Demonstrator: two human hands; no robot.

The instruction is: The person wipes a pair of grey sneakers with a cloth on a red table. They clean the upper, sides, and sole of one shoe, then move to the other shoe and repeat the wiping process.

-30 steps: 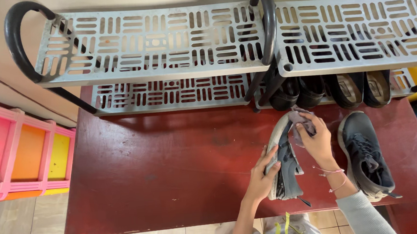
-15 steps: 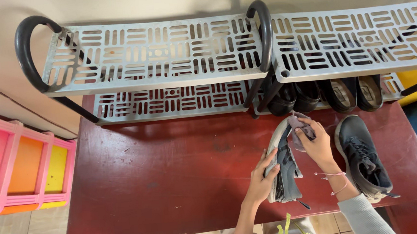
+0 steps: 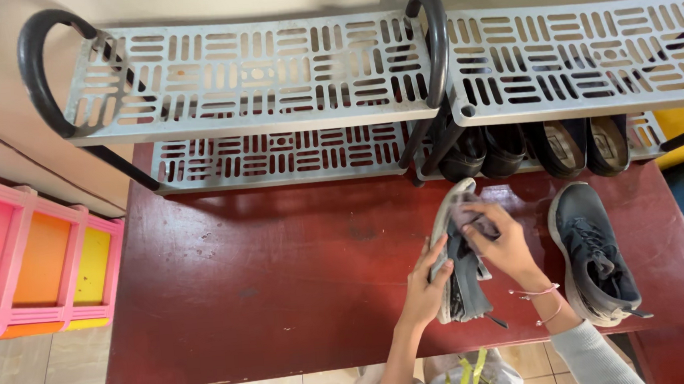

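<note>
My left hand (image 3: 425,286) grips the pale sole edge of a dark grey mesh sneaker (image 3: 459,264) tipped on its side above the dark red wooden platform (image 3: 268,277). My right hand (image 3: 506,245) presses a crumpled grey cloth (image 3: 472,221) against its toe. Its matching sneaker (image 3: 595,250) lies just beside.

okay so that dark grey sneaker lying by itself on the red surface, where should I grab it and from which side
Probably by the heel collar of the dark grey sneaker, coming from above at its near end. It lies upright on the red surface, opening up, heel toward the person, so fingers can hook into the rim. The right hand, now on the other shoe, is nearest.
</note>
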